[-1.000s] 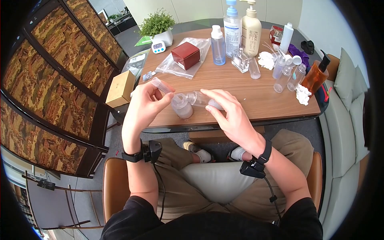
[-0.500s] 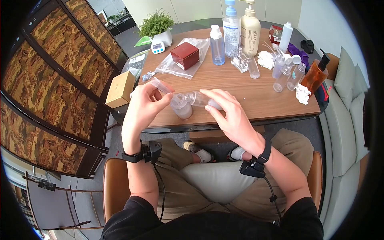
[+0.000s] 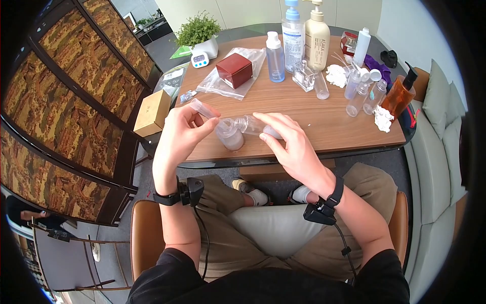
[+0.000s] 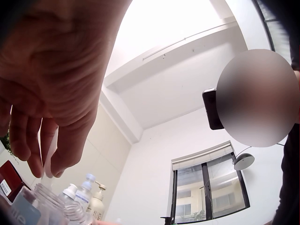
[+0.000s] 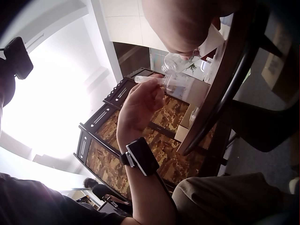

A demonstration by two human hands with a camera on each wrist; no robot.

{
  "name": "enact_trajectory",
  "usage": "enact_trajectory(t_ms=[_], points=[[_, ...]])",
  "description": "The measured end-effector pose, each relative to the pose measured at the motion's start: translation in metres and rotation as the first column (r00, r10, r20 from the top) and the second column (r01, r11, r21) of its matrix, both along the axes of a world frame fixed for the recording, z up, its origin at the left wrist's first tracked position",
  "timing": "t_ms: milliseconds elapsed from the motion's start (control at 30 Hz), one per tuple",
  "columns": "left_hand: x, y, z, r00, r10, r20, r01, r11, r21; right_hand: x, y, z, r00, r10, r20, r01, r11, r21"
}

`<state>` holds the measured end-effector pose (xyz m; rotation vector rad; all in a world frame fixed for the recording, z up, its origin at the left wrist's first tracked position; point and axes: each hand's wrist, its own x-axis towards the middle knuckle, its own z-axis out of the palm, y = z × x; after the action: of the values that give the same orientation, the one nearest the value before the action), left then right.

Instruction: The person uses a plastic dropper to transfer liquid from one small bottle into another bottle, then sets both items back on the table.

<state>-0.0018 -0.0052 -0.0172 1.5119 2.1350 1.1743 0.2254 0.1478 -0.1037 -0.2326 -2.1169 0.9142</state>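
A clear wide-necked bottle (image 3: pixel 231 139) stands upright near the table's front edge, with whitish contents. My left hand (image 3: pixel 177 134) pinches a translucent tube-like piece (image 3: pixel 203 108) just over that bottle's mouth; the tube's lower end reaches the neck in the left wrist view. From the right, my right hand (image 3: pixel 293 149) holds a second clear bottle (image 3: pixel 249 124) on its side between thumb and fingers. Its threaded neck lies right at the standing bottle's mouth. In the right wrist view, the tube (image 5: pixel 141 79) sticks out past the left fingers.
Behind the hands lie a dark red box (image 3: pixel 235 71) on a zip bag and a blue foaming bottle (image 3: pixel 276 58). A glass perfume bottle (image 3: pixel 304 78) and several small clear bottles stand to the right, near crumpled tissue (image 3: pixel 383 119). A cardboard box (image 3: pixel 152 113) sits at the left edge.
Both hands, the tube and the two bottles stay practically still. Another person has come into view at the far left edge of the head view.
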Motion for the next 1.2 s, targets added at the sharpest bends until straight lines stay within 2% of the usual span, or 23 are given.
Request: enact_trajectory(t_ms=[1200], points=[[0.009, 0.000, 0.003, 0.999, 0.031, -0.038, -0.031, 0.999, 0.019, 0.000, 0.000, 0.000, 1.000, -0.002, -0.009, 0.002, 1.000, 0.006]])
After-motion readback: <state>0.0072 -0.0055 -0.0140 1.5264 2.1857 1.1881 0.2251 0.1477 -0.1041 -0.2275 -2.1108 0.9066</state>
